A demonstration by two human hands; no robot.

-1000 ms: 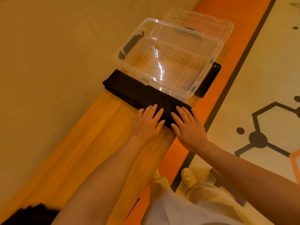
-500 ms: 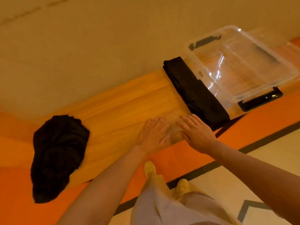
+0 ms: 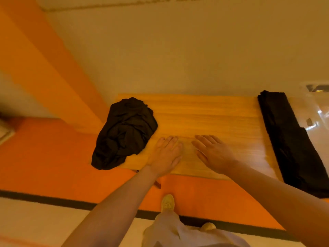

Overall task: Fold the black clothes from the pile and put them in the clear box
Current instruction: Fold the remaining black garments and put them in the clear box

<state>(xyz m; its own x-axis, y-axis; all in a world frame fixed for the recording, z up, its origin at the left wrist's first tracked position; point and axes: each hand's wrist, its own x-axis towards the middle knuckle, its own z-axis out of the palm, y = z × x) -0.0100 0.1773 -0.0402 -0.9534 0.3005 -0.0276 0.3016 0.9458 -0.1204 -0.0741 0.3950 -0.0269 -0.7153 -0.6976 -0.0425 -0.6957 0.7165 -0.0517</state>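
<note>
Black crumpled pile [image 3: 124, 132] looks soft, light, floppy; pinch an edge or hem; left hand [image 3: 167, 154] and right hand [image 3: 213, 154] flat, empty

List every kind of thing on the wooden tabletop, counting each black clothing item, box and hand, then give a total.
Crumpled black clothes pile: 1
Folded black garment: 1
Clear box, only partly in view: 1
Hands, left hand and right hand, both flat with straight fingers: 2
Total: 5
</note>
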